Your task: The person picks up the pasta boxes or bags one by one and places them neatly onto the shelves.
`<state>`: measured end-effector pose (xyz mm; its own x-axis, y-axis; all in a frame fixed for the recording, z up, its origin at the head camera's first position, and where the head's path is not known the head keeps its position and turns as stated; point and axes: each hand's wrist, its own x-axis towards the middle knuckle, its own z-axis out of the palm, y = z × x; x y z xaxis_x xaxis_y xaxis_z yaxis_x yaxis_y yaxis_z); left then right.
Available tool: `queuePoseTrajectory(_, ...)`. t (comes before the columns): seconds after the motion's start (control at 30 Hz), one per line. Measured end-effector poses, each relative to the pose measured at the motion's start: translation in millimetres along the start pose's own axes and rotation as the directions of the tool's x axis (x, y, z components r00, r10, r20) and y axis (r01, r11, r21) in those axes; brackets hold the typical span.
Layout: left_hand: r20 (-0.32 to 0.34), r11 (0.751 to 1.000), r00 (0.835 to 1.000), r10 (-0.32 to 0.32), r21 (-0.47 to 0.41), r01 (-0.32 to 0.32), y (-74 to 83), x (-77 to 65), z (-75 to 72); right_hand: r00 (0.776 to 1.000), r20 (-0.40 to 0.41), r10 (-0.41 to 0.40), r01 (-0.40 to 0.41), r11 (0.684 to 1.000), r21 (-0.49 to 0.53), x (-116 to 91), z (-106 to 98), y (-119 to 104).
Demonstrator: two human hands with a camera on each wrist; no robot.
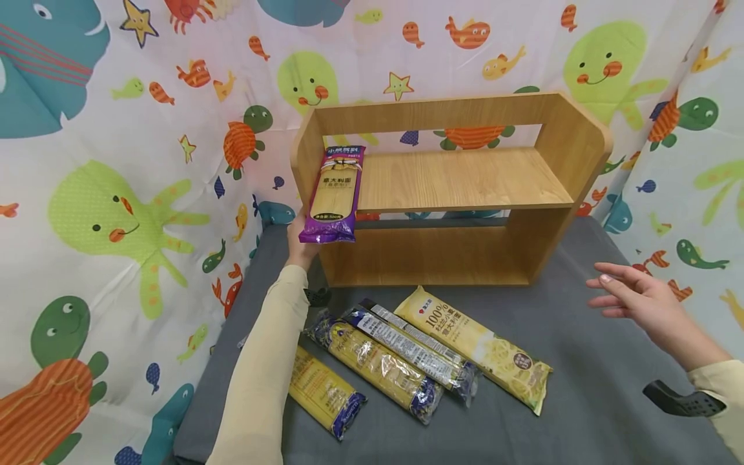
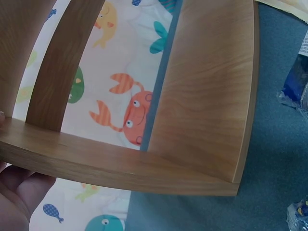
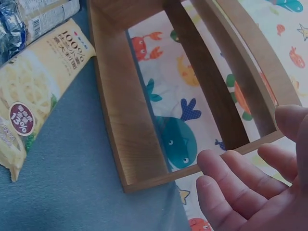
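Observation:
My left hand (image 1: 299, 244) is at the left side of a two-tier wooden shelf (image 1: 465, 177). In the left wrist view, fingers (image 2: 36, 190) lie along the outside of its side panel (image 2: 120, 166), and a fingertip shows at the inner side, so the hand grips the panel. A purple pack of spaghetti (image 1: 336, 194) lies on the upper tier at the left, its lower end jutting past the front edge; it partly covers the hand. My right hand (image 1: 645, 303) hovers right of the shelf, fingers loosely extended, holding nothing.
On the grey tabletop (image 1: 581, 387) before the shelf lie several pasta packs: a cream one (image 1: 476, 345), dark-ended ones with a label side (image 1: 407, 349) and yellow windows (image 1: 378, 361), and a yellow one (image 1: 325, 391) partly behind the left sleeve. A sea-animal curtain (image 1: 192, 148) hangs behind.

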<state>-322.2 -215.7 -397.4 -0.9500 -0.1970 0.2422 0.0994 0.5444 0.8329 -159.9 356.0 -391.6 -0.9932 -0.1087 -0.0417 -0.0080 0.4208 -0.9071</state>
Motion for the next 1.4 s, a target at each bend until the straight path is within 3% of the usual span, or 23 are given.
queuePoseTrajectory(0.43, 0.02, 0.997, 0.999, -0.038, -0.061, 0.039, -1.2, 0.4, 1.6, 0.991, 0.07, 0.113, -0.11, 0.993, -0.045, -4.6, 14.1, 20.8)
queuePoseTrajectory(0.7, 0.009, 0.999, 1.0, 0.005, -0.041, -0.004, -0.5, 0.2, 1.9, 0.982, 0.111, 0.154, -0.145, 0.986, -0.087, -5.2, 31.5, 34.2)
queuePoseTrajectory(0.9, -0.003, 0.999, 1.0, 0.004, -0.037, -0.005, -1.2, 1.0, 1.3, 0.981, 0.139, 0.132, -0.111, 0.982, -0.15, -4.3, 51.2, 43.0)
queuePoseTrajectory(1.13, 0.005, 0.999, 1.0, 0.009, -0.032, -0.009, -0.4, 2.2, 0.9, 0.959, 0.263, 0.106, -0.045, 0.972, -0.229, -2.8, 84.9, 59.9)
queuePoseTrajectory(1.4, 0.0, 0.999, 1.0, 0.009, -0.032, -0.009, -1.6, 1.1, 0.5, 0.947, 0.32, 0.016, 0.073, 0.961, -0.265, 1.3, 108.0, 73.0)
